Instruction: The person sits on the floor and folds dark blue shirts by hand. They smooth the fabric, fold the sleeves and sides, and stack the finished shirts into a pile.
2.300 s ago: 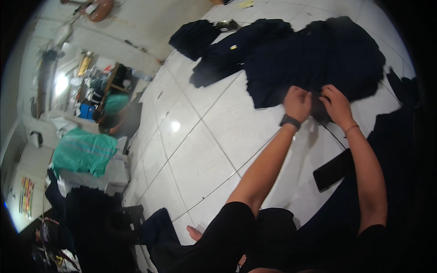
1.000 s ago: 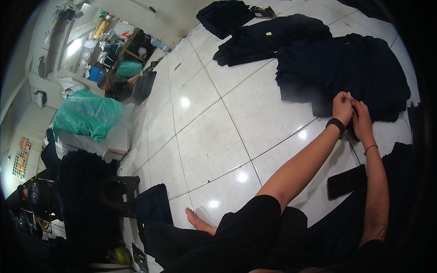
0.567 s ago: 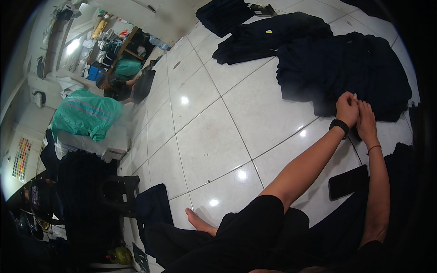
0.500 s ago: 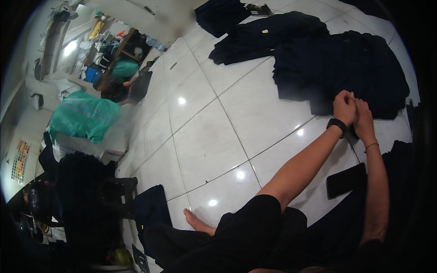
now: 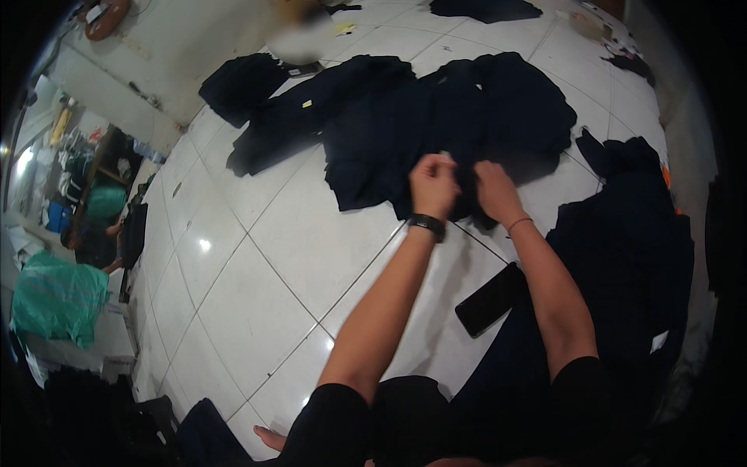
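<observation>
My left hand [image 5: 434, 187], with a black band on its wrist, is closed in a pinch. A tiny pale bit shows at its fingertips, too small to name. Beside it, my right hand [image 5: 498, 193] has its fingers curled against dark cloth; what they hold, if anything, is hidden. The two hands are apart, over the near edge of a pile of dark navy garments [image 5: 459, 101] on the floor. A black phone [image 5: 490, 300] lies on the tiles below my right forearm. Dark cloth [image 5: 622, 272] with a white tag spreads at the right.
More dark folded cloth [image 5: 245, 86] lies at the far left of the pile on the white tiled floor [image 5: 257, 257]. A green plastic bag [image 5: 58, 296] sits at the left. Behind it a person [image 5: 97, 245] handles dark cloth. A wall [image 5: 689, 156] stands at the right.
My view has turned to the right. My hands, together before, have separated, the right one moving away from the left. The phone and garments lie as before.
</observation>
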Demonstrator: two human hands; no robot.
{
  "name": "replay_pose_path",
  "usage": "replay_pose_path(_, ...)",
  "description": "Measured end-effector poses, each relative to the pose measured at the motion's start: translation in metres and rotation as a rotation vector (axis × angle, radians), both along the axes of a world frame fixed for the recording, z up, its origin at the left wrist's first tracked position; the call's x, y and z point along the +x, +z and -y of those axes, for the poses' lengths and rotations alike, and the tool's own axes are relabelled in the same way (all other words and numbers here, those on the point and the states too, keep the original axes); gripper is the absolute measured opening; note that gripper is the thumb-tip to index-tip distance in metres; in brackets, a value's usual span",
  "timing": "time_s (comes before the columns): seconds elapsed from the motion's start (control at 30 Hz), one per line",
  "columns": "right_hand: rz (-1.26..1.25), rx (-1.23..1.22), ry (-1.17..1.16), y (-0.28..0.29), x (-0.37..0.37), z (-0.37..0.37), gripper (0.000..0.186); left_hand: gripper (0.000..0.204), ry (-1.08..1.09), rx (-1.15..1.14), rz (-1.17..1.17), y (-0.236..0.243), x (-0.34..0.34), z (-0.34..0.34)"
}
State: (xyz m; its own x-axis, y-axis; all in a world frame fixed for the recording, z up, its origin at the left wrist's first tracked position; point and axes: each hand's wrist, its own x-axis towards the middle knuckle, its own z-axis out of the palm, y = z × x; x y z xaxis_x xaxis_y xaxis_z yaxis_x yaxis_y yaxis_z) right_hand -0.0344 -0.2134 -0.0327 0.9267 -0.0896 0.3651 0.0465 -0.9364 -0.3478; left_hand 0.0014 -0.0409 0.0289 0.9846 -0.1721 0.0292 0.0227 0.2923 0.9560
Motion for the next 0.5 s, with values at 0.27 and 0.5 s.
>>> replay_pose_path(0.27,-0.056,0.404,0.172,0.021,-0.003,-0.034,0.051,0.028,-0.249,0.529,-0.106,-0.003,-0.046,-0.18)
replay_pose_path(0.5,0.176,0.666,-0.207,-0.002,0.017,0.006,0.054,0.033,-0.179,1.074,-0.226,-0.008,-0.21,-0.419)
